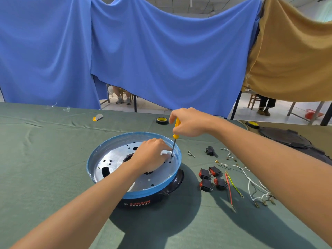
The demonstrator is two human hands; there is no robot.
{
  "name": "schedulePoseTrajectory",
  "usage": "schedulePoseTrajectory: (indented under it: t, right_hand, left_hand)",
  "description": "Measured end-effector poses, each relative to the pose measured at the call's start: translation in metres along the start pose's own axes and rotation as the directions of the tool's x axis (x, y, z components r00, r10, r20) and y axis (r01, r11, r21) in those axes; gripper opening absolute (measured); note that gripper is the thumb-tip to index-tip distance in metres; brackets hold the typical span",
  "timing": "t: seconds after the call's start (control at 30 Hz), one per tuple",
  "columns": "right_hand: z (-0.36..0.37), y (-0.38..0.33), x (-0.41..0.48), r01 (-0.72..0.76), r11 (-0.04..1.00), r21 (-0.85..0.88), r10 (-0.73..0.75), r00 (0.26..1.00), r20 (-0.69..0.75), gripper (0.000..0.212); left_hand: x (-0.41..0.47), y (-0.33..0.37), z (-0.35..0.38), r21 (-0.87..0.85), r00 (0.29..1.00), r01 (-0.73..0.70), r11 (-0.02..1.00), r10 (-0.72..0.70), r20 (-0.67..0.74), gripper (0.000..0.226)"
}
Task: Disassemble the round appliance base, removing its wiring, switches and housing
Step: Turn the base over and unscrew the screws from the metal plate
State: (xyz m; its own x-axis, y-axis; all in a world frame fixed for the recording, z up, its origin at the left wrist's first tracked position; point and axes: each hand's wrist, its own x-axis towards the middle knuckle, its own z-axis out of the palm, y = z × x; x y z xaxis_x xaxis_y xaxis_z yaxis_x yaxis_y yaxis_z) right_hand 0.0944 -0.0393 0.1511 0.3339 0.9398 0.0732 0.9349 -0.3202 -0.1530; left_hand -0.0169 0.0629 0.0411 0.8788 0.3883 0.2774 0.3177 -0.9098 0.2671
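The round appliance base [107, 151] sits mid-table, blue-rimmed with a black housing below and a perforated metal plate [158, 178] inside. My right hand [188, 123] grips a yellow-handled screwdriver [175, 139] upright, its tip on the plate near the right rim. My left hand [152, 155] rests inside the base and pinches a small white piece [165, 152] beside the tip. Several red-and-black rocker switches [212, 178] and loose white, red and yellow-green wires [249, 184] lie to the right of the base.
A roll of black tape [161, 120] lies behind the base, a yellow-and-grey scrap [97, 117] farther left. A small black part [209, 150] and metal clip [191, 154] sit right of the rim. A black round cover [283, 136] lies far right. Blue and tan cloths hang behind.
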Motion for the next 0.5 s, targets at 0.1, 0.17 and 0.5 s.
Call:
schedulePoseTrajectory:
  t: [0.1, 0.17, 0.5]
  right_hand:
    - [-0.002, 0.001, 0.001, 0.053, 0.998, -0.030, -0.052, 0.998, 0.037, 0.039]
    - [-0.004, 0.003, 0.002, 0.100, 0.995, -0.024, -0.099, 0.994, 0.054, 0.034]
    - [0.001, 0.014, 0.003, 0.056, 0.994, -0.089, -0.060, 0.997, -0.043, 0.044]
  left_hand:
    - [0.002, 0.000, 0.001, -0.023, 0.999, 0.006, 1.000, -0.005, 0.040, 0.019]
    - [0.003, 0.000, 0.000, -0.058, 0.998, 0.019, 0.998, -0.016, 0.053, 0.018]
    - [0.018, 0.001, 0.000, -0.100, 0.995, 0.083, 0.992, -0.076, 0.071, 0.010]
